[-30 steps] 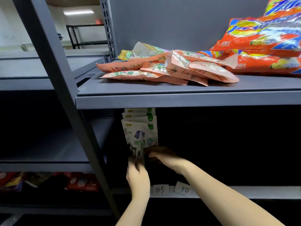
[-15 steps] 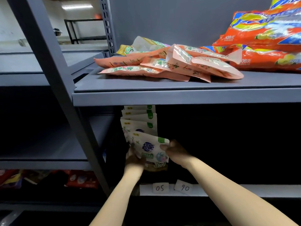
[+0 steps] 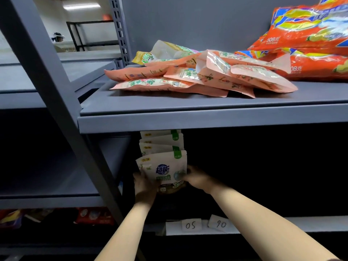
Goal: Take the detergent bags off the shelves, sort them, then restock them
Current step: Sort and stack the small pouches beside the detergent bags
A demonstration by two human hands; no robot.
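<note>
Front white-and-green detergent pouch (image 3: 163, 171), upright below the grey steel shelf board (image 3: 207, 117) | left hand (image 3: 145, 187) grips its left edge, right hand (image 3: 195, 178) its right edge | row of matching white pouches (image 3: 161, 142) stands behind | risk: a slack hold lets the soft pouch slump, likely toppling that row
</note>
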